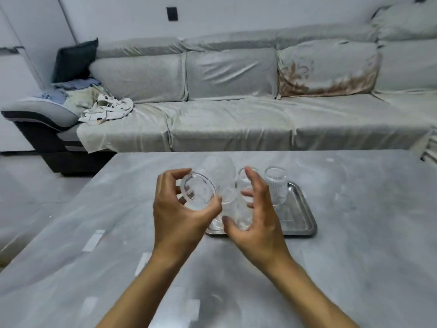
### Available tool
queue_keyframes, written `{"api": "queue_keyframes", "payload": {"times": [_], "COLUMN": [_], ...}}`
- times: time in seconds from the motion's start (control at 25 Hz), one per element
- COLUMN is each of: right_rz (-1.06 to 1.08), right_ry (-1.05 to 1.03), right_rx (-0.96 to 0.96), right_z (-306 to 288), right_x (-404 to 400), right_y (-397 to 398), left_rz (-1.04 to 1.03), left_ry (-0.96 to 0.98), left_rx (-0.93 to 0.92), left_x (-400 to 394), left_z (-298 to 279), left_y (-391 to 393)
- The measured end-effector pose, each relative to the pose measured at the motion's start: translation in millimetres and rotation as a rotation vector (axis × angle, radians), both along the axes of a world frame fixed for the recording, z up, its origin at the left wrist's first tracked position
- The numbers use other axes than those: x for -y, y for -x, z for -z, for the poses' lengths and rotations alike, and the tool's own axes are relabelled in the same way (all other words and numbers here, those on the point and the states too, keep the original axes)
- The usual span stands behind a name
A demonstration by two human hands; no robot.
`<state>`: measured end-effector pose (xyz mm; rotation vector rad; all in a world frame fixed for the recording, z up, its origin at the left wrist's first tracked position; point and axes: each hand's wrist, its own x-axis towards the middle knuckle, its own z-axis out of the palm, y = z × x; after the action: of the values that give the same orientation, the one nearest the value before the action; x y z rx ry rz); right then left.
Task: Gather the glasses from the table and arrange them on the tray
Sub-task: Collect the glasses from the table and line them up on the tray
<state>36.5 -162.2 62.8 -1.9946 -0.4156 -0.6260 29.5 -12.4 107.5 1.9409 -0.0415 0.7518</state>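
Clear glass [201,185] lies tilted in our left hand [179,216], fingers closed around its base, above the tray [302,221] edge. Our right hand [257,209] hovers open beside it. We should turn it upright slowly and clear the seated glasses [276,185].

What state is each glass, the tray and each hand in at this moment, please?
Held glass: lifted, tipped on its side, base toward the camera.
Left hand: gripping the held glass.
Right hand: open, fingers spread beside the glasses.
Far-right glass: standing on the tray.
Tray: flat on the table, partly filled.
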Motion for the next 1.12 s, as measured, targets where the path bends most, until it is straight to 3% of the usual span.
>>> {"api": "queue_keyframes", "payload": {"times": [0.08,0.24,0.32,0.4,0.48,0.56,0.72,0.8,0.92,1.0,1.12], "right_rz": [0.127,0.267,0.21,0.253,0.366,0.422,0.414,0.389,0.336,0.281,0.122], "right_ry": [0.25,0.392,0.327,0.182,0.036,-0.065,-0.158,-0.132,-0.067,-0.039,-0.065], "right_rx": [0.224,0.296,0.196,0.026,-0.135,-0.268,-0.486,-0.535,-0.546,-0.559,-0.711], "right_z": [-3.4,0.5,3.3,6.9,12.7,23.9,56.6,66.5,72.4,74.2,71.7], "right_x": [21.2,73.9,92.8,104.9,116.2,128.1,129.0,124.6,121.1,123.3,141.2], "right_y": [3.5,-4.5,-12.6,-24.6,-39.5,-55.5,-72.2,-77.5,-79.6,-79.5,-85.0], "left_rz": [0.069,0.22,0.368,0.457,0.341,0.123,-0.049,-0.001,0.068,0.079,0.144], "left_ry": [-0.068,-0.176,-0.194,-0.08,0.139,0.218,0.06,-0.168,-0.472,-0.435,-0.203], "left_rx": [0.024,-0.032,-0.062,-0.084,-0.112,-0.167,-0.45,-0.622,-0.641,-0.612,-0.647], "left_x": [37.6,76.4,79.2,73.6,59.8,41.9,11.2,3.8,-1.4,-6.0,-16.3], "left_z": [-2.3,0.5,4.1,10.7,22.8,42.7,89.1,110.6,129.3,133.0,126.2], "left_y": [10.2,10.4,-2.6,-20.4,-36.5,-48.9,-68.5,-75.4,-79.1,-79.7,-84.0]}}
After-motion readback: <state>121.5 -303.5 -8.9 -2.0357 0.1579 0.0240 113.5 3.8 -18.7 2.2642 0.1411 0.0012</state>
